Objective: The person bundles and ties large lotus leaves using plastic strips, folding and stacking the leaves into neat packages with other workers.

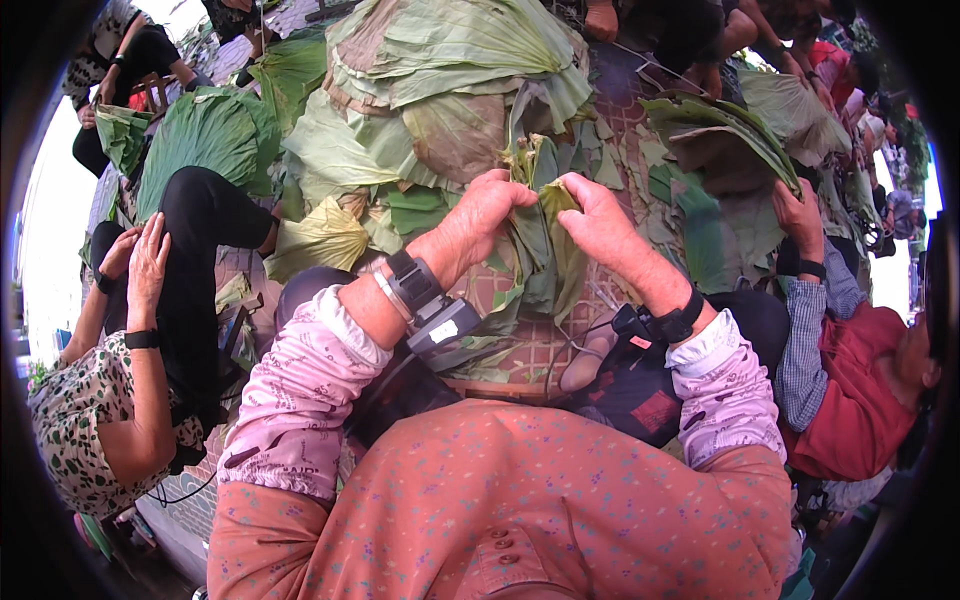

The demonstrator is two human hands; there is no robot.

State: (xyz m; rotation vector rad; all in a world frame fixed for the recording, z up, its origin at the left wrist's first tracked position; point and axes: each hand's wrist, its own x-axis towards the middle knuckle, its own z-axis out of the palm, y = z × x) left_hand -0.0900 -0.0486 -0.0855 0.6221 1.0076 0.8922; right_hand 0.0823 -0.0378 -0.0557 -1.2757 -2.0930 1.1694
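Observation:
Thumb and fingers of my left hand (487, 208) pinch the edge of a folded, drooping green leaf (531, 244), which looks like a lotus leaf. Just to the right, my right hand (600, 221) grips a yellowish part of the leaf (564, 262), and it hangs down between my hands over the paving. I cannot tell whether both hands hold one leaf or two. Behind my fingers rise cut, dry leaf ends (534, 150). A large pile of pale green leaves (465, 56) lies beyond my hands.
A yellow folded leaf (322, 238) and dark green leaves (206, 139) lie to the left. Seated people flank me; the person at right holds a leaf stack (720, 135). Leaf scraps cover the red paving (480, 296). A cable (559, 345) runs near my knees.

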